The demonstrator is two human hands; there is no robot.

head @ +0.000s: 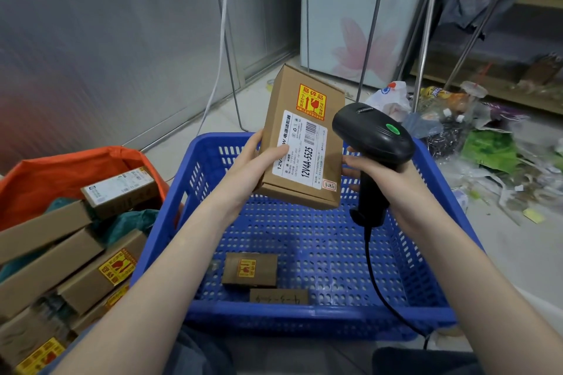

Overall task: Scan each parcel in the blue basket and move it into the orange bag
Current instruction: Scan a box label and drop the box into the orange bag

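Litter (487,143) on pale floor (518,252) by wall (91,39)

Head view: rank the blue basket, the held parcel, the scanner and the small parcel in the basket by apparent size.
1. blue basket
2. held parcel
3. scanner
4. small parcel

Held items sit nearer the camera.

Orange bag (61,167) cut off left

parcel (301,143) is plain matt brown cardboard with a smooth white paper label (300,152) and a glossy yellow-red sticker (311,101) at its 12 o'clock end. scanner (373,138) is black plastic, slight sheen on top. basket (304,318) is shiny perforated blue plastic, bag (61,170) at 9 o'clock looks like orange woven cloth, boxes (54,265) inside are matt cardboard too
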